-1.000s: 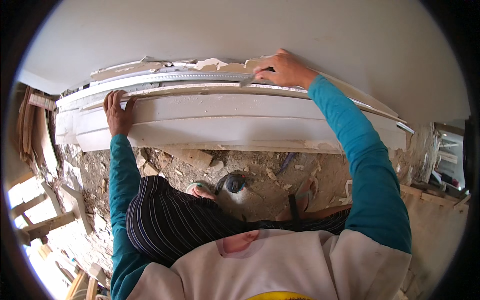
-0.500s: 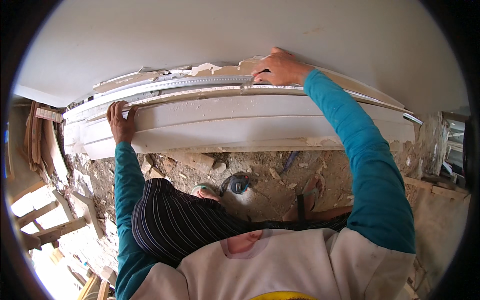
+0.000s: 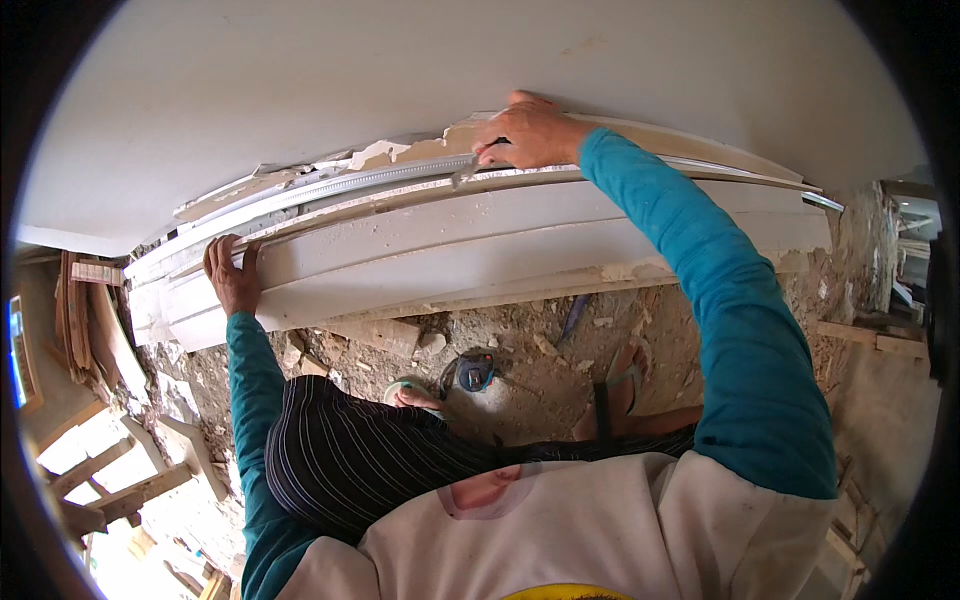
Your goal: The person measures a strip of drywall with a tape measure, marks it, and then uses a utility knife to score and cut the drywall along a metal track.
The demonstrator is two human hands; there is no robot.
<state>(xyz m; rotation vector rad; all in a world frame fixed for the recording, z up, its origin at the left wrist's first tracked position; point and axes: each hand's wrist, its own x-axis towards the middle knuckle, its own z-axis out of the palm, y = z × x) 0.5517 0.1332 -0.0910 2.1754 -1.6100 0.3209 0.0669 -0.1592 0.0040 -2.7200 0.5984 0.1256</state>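
Observation:
Long white boards (image 3: 440, 262) stand in a stack on edge against the wall. At their left end my left hand (image 3: 233, 275) is closed over the top edge of the front board, fingers behind it and thumb near. Farther right, my right hand (image 3: 532, 133) is curled over the back of the stack, beside a torn board with a ragged tan edge (image 3: 465, 133). A small greyish piece (image 3: 465, 174) shows just below its fingertips, blurred; what these fingers hold is unclear. Between the boards runs a silvery metal strip (image 3: 390, 172) with a ridged face.
On the rubble-strewn floor by my feet lies a dark tape measure (image 3: 474, 372). A dark blue slim object (image 3: 575, 315) is right of it. Brown wooden strips (image 3: 78, 325) lean at the left, with a timber frame (image 3: 140, 490) below. The wall (image 3: 400, 70) rises behind the stack.
My right hand has slid a little left along the back of the stack. My left hand keeps its hold on the board's edge. The view has tilted slightly.

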